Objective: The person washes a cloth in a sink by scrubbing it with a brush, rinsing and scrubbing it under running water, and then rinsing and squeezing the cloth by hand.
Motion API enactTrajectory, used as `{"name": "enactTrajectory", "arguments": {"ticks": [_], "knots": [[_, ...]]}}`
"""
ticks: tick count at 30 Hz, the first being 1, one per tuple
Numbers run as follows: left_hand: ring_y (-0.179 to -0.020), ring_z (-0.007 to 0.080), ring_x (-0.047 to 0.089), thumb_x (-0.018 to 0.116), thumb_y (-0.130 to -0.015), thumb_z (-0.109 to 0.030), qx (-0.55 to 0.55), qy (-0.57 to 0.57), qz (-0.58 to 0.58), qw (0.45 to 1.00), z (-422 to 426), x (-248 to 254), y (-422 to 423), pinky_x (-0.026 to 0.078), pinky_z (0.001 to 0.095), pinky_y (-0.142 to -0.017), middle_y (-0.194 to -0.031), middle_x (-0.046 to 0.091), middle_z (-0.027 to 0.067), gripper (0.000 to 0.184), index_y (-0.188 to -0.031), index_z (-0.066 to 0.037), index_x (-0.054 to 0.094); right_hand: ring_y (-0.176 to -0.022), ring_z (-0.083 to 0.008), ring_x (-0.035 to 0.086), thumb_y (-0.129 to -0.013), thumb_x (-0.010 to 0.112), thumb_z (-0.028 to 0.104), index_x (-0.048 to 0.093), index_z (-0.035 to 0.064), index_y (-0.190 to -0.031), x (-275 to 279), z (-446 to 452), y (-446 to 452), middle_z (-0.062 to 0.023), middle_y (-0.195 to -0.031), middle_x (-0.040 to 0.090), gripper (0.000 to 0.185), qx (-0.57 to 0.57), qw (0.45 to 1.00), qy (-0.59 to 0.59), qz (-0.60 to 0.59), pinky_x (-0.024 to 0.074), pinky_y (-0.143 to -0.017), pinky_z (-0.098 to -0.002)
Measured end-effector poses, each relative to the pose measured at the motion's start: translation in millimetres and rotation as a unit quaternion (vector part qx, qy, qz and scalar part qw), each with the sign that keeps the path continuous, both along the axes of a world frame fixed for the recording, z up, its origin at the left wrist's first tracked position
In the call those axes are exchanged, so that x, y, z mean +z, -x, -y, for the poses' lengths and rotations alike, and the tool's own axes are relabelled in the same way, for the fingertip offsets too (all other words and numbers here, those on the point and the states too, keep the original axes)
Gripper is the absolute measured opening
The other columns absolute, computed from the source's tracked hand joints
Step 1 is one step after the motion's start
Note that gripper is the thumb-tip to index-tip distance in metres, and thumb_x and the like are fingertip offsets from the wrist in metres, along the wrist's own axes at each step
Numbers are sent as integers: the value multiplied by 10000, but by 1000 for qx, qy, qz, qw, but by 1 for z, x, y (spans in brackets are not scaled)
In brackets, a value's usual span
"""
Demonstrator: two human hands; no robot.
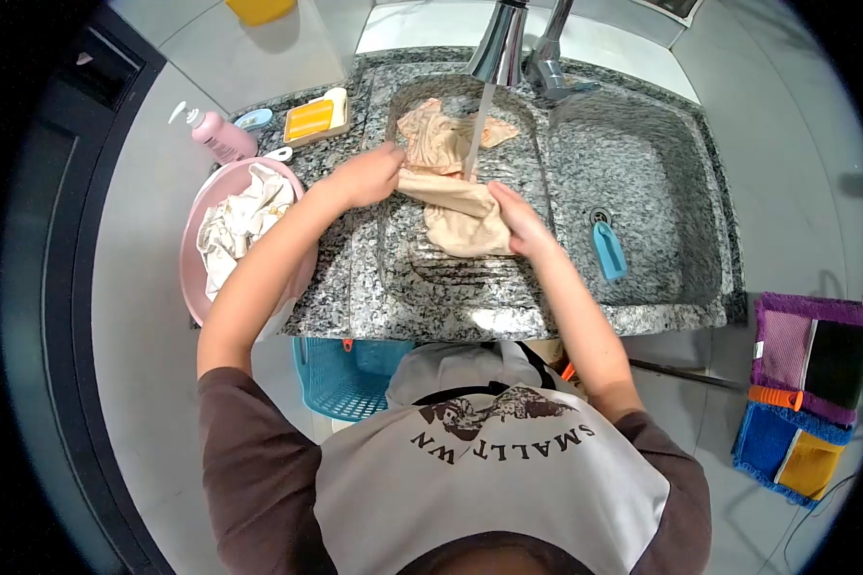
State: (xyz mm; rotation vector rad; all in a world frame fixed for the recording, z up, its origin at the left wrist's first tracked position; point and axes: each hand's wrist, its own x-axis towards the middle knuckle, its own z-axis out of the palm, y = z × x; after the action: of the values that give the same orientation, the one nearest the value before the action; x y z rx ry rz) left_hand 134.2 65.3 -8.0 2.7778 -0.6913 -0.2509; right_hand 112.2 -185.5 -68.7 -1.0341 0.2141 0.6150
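Observation:
A beige cloth garment (470, 225) is stretched between my two hands over the granite washboard sink (393, 273). My left hand (372, 175) pinches its left end, with the fingers closed. At its right edge my right hand (520, 218) grips the fabric. Part of the garment, with orange-pink patches, spreads toward the back of the basin. Water (479, 129) runs from the chrome faucet (501, 46) onto the cloth between my hands. The fabric hides some of my fingertips.
Left of the sink, a pink basin (194, 278) holds white cloth. Behind it stand a pink pump bottle (222, 136) and a soap dish (331, 132) with orange soap. A blue brush (608, 251) lies in the right basin. Below the counter is a blue basket (340, 383).

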Motion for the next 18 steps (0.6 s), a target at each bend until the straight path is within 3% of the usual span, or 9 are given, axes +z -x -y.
{"name": "enactTrajectory", "arguments": {"ticks": [2,3,4,6,8,10,11,14,18], "knots": [[-896,380,515,481,-779,-170,-8,17,-30,999,6,9,12,425,424,-806,-959,487,206,246,-946,11,491,-867,-175,583,-842,585,374,498,6,-1034,0,23,-13,-75,-976,572,425,173,933,289,124,492,-685,-311],[-887,372,520,521,-755,-205,-10,10,-28,999,9,11,19,436,424,-788,-943,492,202,282,-941,5,496,-799,-179,588,-729,685,450,562,11,-936,9,34,-11,-86,-889,601,501,231,878,372,192,472,-645,-300],[-878,363,525,561,-731,-241,-11,3,-27,1000,14,15,26,448,423,-769,-928,497,198,321,-935,-1,501,-799,-179,588,-729,685,450,562,11,-936,10,43,-11,-86,-889,601,501,230,877,375,192,472,-645,-300],[-884,307,537,611,-692,-248,-71,-34,69,994,22,20,37,485,399,-705,-901,508,150,308,-879,-18,527,-698,-181,592,-674,695,491,603,44,-838,9,59,-12,-101,-791,628,485,351,654,571,351,461,-618,-304],[-950,285,532,605,-691,-189,-59,-33,78,995,31,23,40,499,381,-732,-950,524,116,262,-904,-38,578,-651,-171,575,-665,693,492,595,52,-720,2,69,-12,-93,-762,625,454,340,643,583,362,440,-590,-278],[-937,282,523,606,-689,-163,-71,28,123,989,30,23,38,488,378,-738,-923,521,107,214,-862,-40,574,-563,-101,474,-738,682,424,507,98,-607,4,77,-14,-16,-570,507,392,299,783,482,257,355,-501,-238],[-924,278,515,608,-687,-136,-82,86,166,979,29,24,36,476,376,-744,-896,518,98,167,-820,-43,571,-563,-80,440,-764,670,381,479,105,-630,3,82,-16,16,-587,484,361,274,821,452,214,346,-499,-244],[-866,286,514,617,-683,-114,-149,211,101,961,22,22,21,449,360,-741,-857,513,102,166,-789,-29,522,-579,-69,419,-781,666,341,484,102,-704,0,90,-15,34,-629,473,310,209,869,370,254,335,-500,-236],[-799,225,518,585,-714,-83,-57,267,9,962,14,47,21,427,330,-718,-816,499,103,162,-824,-35,477,-649,-104,494,-770,644,229,486,96,-807,75,98,-27,-24,-753,536,210,248,814,422,313,445,-587,-234]]}}
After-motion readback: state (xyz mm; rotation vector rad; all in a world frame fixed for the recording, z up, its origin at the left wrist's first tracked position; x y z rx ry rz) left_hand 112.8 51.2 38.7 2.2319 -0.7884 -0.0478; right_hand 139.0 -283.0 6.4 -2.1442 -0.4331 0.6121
